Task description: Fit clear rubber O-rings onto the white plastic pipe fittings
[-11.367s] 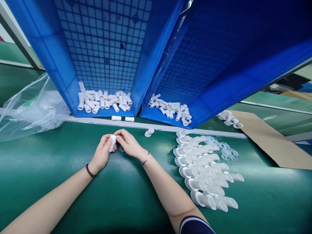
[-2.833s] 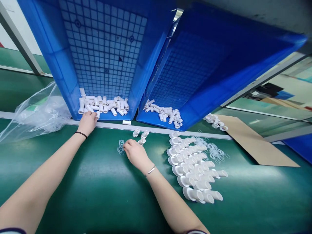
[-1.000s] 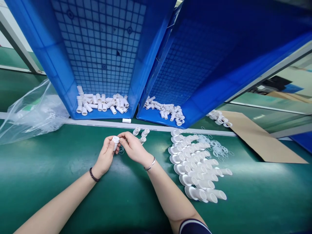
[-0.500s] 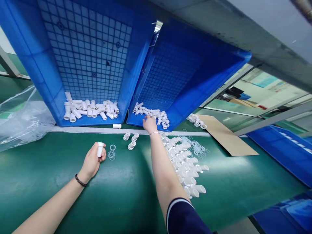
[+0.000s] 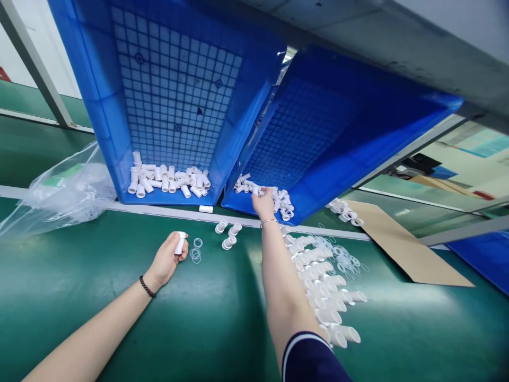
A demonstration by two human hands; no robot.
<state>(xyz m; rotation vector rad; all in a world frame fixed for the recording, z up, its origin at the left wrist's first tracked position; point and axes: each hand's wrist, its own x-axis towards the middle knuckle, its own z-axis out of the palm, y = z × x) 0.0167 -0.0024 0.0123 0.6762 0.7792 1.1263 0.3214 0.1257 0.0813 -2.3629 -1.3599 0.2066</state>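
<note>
My left hand [image 5: 170, 255] is closed around a short white plastic pipe fitting [image 5: 180, 243], held upright above the green table. Just right of it, several thin clear rings [image 5: 195, 251] lie on the table. My right hand [image 5: 263, 203] reaches into the right blue bin [image 5: 302, 132], its fingers curled down among small white plastic fittings [image 5: 283, 200]; what lies between the fingertips is partly hidden. Three white fittings [image 5: 229, 243] stand on the table between my hands. Beside my right forearm, many white pipe pieces [image 5: 328, 302] are grouped in slanting rows.
The left blue bin [image 5: 95, 122] holds larger white fittings [image 5: 170, 180]. One fitting [image 5: 205, 209] lies before it. A clear plastic bag [image 5: 75, 185] sits at left. Loose rings [image 5: 342, 257] and a cardboard sheet [image 5: 413, 249] lie right on the green table [image 5: 214, 318]. A grey beam [image 5: 358, 42] overhangs.
The view has shifted, so the scene sits farther right. My right hand remains at the right bin, with its fingers now curled closer together among the fittings. The left hand keeps its fitting.
</note>
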